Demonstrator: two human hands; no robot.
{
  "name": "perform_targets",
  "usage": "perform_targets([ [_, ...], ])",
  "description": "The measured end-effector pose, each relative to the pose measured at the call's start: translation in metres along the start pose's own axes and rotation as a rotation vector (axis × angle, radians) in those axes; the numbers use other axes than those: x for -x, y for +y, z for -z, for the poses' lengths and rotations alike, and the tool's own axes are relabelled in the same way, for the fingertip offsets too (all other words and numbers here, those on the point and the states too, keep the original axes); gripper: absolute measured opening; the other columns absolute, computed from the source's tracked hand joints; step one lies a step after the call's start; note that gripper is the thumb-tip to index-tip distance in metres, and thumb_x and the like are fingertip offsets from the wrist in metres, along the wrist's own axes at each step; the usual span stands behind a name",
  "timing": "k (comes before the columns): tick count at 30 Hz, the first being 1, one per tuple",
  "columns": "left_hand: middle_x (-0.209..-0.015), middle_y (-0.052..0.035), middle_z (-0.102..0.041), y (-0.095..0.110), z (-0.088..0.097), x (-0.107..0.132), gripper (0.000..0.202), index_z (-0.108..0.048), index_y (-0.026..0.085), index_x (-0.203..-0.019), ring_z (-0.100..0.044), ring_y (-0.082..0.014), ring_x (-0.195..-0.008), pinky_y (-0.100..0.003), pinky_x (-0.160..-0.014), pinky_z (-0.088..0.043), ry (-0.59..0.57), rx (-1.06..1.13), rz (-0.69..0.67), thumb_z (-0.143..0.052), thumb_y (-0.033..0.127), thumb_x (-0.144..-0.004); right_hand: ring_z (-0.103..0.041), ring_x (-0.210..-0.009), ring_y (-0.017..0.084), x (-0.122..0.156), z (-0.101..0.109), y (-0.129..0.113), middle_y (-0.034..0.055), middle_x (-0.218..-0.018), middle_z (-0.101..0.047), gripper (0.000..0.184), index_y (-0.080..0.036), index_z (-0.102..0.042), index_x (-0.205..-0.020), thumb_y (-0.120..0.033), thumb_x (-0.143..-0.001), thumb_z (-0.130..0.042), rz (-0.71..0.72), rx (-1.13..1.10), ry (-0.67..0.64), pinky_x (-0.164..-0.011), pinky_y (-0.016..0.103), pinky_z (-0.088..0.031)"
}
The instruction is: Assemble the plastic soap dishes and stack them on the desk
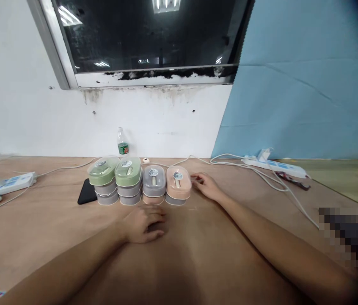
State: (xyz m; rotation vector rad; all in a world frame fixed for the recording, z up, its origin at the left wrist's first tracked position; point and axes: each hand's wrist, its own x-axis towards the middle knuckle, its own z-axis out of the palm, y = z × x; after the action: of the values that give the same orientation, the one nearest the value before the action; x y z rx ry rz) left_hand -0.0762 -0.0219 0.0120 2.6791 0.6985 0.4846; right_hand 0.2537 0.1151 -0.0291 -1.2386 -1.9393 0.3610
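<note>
Four stacks of small lidded plastic boxes stand side by side on the brown table (pixel 179 271). The two left stacks have a green box (pixel 103 171) and another green box (pixel 128 172) on top, with grey boxes below. Third along, a grey box (pixel 154 180) sits on a peach one. At the right end a peach box (pixel 178 183) rests on a grey one. My left hand (pixel 142 223) lies on the table in front of the stacks, fingers stretched out and holding nothing. Beside the right-end stack is my right hand (pixel 207 185), fingers apart, tips close to the peach box; whether they touch I cannot tell.
A black phone-like slab (pixel 86 192) lies left of the stacks, partly behind them. Behind stands a plastic bottle (pixel 122 142) near the wall. Power strips (pixel 277 166) with white cables lie at the right and far left (pixel 10 186). A blurred dark shape is at right.
</note>
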Motion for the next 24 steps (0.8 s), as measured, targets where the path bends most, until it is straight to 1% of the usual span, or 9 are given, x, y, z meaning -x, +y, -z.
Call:
perform_targets([
  [3,-0.14,-0.0109,-0.052,0.0,0.001,0.008,0.046,-0.057,0.023,-0.127,-0.048,-0.0274,-0.129,-0.045,-0.108,-0.038,-0.013,0.044,0.04,-0.057,0.042,-0.086,-0.06,-0.088,0.022,0.004,0.0,-0.004,0.0083,-0.101,-0.064,0.031,-0.021,-0.065,-0.105,-0.04,-0.083,-0.055,0.01,0.016,-0.048,-0.079,0.039,-0.051],
  [6,-0.142,-0.0103,-0.049,0.0,-0.001,0.01,0.053,-0.054,0.024,-0.132,-0.044,-0.0285,-0.132,-0.047,-0.111,-0.035,-0.024,0.074,0.056,-0.06,0.043,-0.084,-0.06,-0.086,0.023,0.006,0.002,-0.006,0.0073,-0.097,-0.065,0.031,-0.021,-0.066,-0.104,-0.042,-0.084,-0.055,-0.016,0.029,-0.067,-0.079,0.04,-0.05],
  [9,-0.143,-0.008,-0.048,0.004,0.0,0.009,0.053,-0.054,0.025,-0.133,-0.041,-0.0281,-0.134,-0.046,-0.113,-0.033,-0.036,0.101,0.091,-0.061,0.044,-0.083,-0.06,-0.091,0.024,0.007,0.004,-0.008,0.0076,-0.101,-0.066,0.03,-0.022,-0.066,-0.104,-0.042,-0.084,-0.055,-0.04,0.015,-0.085,-0.083,0.042,-0.049],
  [13,-0.145,-0.0042,-0.046,0.01,0.004,0.007,0.052,-0.055,0.03,-0.131,-0.039,-0.0278,-0.136,-0.047,-0.113,-0.034,-0.079,0.121,0.177,-0.063,0.045,-0.082,-0.06,-0.099,0.027,0.009,0.007,-0.013,0.0084,-0.107,-0.066,0.028,-0.023,-0.066,-0.104,-0.041,-0.085,-0.056,-0.019,-0.021,-0.129,-0.09,0.045,-0.047],
  [15,-0.144,-0.003,-0.046,0.007,0.0,0.007,0.052,-0.055,0.032,-0.131,-0.04,-0.0275,-0.135,-0.047,-0.113,-0.035,-0.095,0.124,0.192,-0.062,0.049,-0.082,-0.06,-0.103,0.027,0.01,0.008,-0.014,0.0084,-0.111,-0.066,0.027,-0.024,-0.066,-0.105,-0.04,-0.086,-0.056,-0.032,-0.045,-0.153,-0.093,0.046,-0.047],
  [18,-0.143,-0.004,-0.048,-0.009,-0.023,0.011,0.056,-0.055,0.033,-0.131,-0.041,-0.0289,-0.134,-0.048,-0.111,-0.037,-0.083,0.106,0.168,-0.059,0.059,-0.081,-0.06,-0.106,0.028,0.01,0.01,-0.015,0.008,-0.114,-0.066,0.028,-0.025,-0.066,-0.107,-0.039,-0.085,-0.056,-0.057,-0.075,-0.17,-0.095,0.047,-0.046],
  [21,-0.141,-0.0054,-0.049,-0.031,-0.06,0.02,0.059,-0.058,0.032,-0.128,-0.041,-0.0317,-0.134,-0.05,-0.111,-0.036,0.006,0.039,0.123,-0.057,0.065,-0.079,-0.059,-0.107,0.029,0.007,0.01,-0.017,0.0085,-0.114,-0.066,0.028,-0.025,-0.066,-0.107,-0.038,-0.084,-0.058,-0.076,-0.083,-0.17,-0.097,0.048,-0.045],
  [23,-0.139,-0.0056,-0.052,-0.045,-0.083,0.027,0.054,-0.061,0.032,-0.123,-0.044,-0.0319,-0.132,-0.051,-0.11,-0.037,0.081,0.003,0.092,-0.051,0.066,-0.082,-0.059,-0.107,0.029,0.003,0.009,-0.018,0.0088,-0.113,-0.066,0.028,-0.024,-0.066,-0.107,-0.038,-0.084,-0.058,-0.087,-0.085,-0.164,-0.097,0.049,-0.045],
  [24,-0.137,-0.0047,-0.054,-0.051,-0.094,0.03,0.049,-0.062,0.033,-0.122,-0.046,-0.0299,-0.131,-0.049,-0.109,-0.039,0.101,-0.003,0.077,-0.044,0.063,-0.088,-0.059,-0.107,0.028,0.0,0.008,-0.018,0.009,-0.113,-0.066,0.027,-0.024,-0.066,-0.106,-0.037,-0.084,-0.058,-0.092,-0.085,-0.16,-0.097,0.048,-0.045],
])
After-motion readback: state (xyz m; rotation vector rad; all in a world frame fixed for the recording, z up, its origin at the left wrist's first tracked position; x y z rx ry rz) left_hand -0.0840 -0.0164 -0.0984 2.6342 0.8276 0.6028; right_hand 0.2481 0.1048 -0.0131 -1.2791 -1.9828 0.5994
